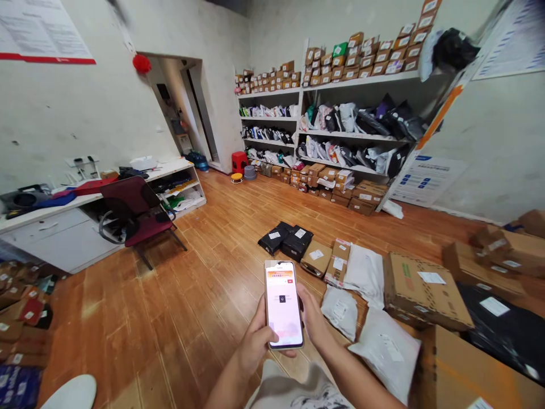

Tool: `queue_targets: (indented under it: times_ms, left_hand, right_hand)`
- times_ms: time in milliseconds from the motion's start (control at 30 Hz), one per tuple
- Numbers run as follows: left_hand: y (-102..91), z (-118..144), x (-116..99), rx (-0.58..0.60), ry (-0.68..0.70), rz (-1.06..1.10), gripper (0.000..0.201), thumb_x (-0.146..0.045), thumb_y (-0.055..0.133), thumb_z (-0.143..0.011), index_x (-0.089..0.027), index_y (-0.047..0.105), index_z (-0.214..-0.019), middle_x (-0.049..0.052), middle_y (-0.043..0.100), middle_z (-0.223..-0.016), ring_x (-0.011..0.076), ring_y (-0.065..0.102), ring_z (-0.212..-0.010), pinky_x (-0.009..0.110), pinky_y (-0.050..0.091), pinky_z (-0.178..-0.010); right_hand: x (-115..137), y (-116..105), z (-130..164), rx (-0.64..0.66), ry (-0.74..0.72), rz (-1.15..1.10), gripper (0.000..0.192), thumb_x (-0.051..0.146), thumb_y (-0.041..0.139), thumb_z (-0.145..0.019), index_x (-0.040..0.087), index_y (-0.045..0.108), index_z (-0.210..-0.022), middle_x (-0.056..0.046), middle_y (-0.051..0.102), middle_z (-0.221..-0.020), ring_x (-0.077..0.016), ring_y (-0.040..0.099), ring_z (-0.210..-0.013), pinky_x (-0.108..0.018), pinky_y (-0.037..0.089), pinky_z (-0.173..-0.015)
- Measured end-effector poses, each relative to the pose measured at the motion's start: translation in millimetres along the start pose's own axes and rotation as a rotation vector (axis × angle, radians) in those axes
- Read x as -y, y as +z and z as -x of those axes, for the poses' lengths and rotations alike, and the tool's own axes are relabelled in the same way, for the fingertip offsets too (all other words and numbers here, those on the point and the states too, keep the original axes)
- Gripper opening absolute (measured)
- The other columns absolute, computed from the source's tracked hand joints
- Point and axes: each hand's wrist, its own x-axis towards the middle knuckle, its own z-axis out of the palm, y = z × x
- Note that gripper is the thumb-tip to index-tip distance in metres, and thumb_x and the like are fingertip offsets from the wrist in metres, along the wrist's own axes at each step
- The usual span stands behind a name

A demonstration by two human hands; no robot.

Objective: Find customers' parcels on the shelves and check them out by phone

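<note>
A smartphone (pixel 284 318) is held upright in front of me, its lit screen showing a pale page with an orange banner and a small dark loading box. My left hand (pixel 255 332) is wrapped round the phone's left side, with the thumb on the lower left of the screen. My right hand (pixel 313 315) grips the right edge, and its fingers are partly hidden behind the phone. Just beyond and to the right lie labelled parcels: two black packages (pixel 297 243), a brown box (pixel 316 258) and a white mailer bag (pixel 365 275).
A large carton (pixel 426 287) and more boxes crowd the floor at right. Shelves (pixel 357 83) full of parcels line the back wall. At left a red chair (pixel 136 210) stands by a white desk (pixel 46 224). Stacked parcels (pixel 23 329) sit at the left edge, near a white round seat (pixel 72 393).
</note>
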Motion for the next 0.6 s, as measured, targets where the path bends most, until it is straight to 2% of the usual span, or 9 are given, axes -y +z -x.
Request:
queue_targets:
  times_ms: [167, 333, 467, 600]
  left_hand:
    - [4.6, 1, -6, -0.009, 0.0, -0.008, 0.095, -0.009, 0.051, -0.058, -0.032, 0.02, -0.144, 0.007, 0.061, -0.117, 0.023, 0.062, -0.086, 0.028, 0.056, -0.055]
    - [10.5, 2, -14, -0.044, -0.015, -0.033, 0.098, -0.01, 0.052, -0.057, -0.029, 0.015, -0.145, 0.008, 0.062, -0.112, 0.0223, 0.061, -0.081, 0.028, 0.055, -0.053]
    - [12.8, 2, -17, -0.059, -0.038, -0.049, 0.099, -0.01, 0.051, -0.055, -0.031, 0.015, -0.145, 0.007, 0.06, -0.115, 0.0234, 0.061, -0.084, 0.029, 0.055, -0.054]
    - [14.0, 1, -19, -0.069, -0.033, -0.079, 0.101, -0.01, 0.051, -0.052, -0.03, 0.016, -0.144, 0.008, 0.056, -0.121, 0.0259, 0.059, -0.092, 0.03, 0.056, -0.055]
  right_hand:
    - [-7, -5, 4, 0.013, 0.003, 0.053, 0.041, 0.06, 0.049, -0.077, 0.02, 0.058, -0.07, -0.001, 0.06, -0.071, -0.0216, 0.053, -0.074, -0.031, 0.043, -0.07]
    - [0, -4, 5, 0.08, 0.004, -0.009, 0.035, 0.052, 0.051, -0.077, 0.019, 0.061, -0.076, -0.001, 0.062, -0.072, -0.0201, 0.053, -0.071, -0.029, 0.041, -0.065]
    - [4, 0, 5, 0.076, 0.058, -0.089, 0.043, 0.056, 0.064, -0.067, 0.016, 0.064, -0.081, -0.002, 0.064, -0.071, -0.0187, 0.053, -0.065, -0.028, 0.041, -0.06]
    - [7, 5, 4, 0.037, 0.136, -0.105, 0.052, 0.065, 0.066, -0.061, 0.016, 0.062, -0.078, -0.001, 0.062, -0.064, -0.0159, 0.05, -0.057, -0.027, 0.039, -0.054]
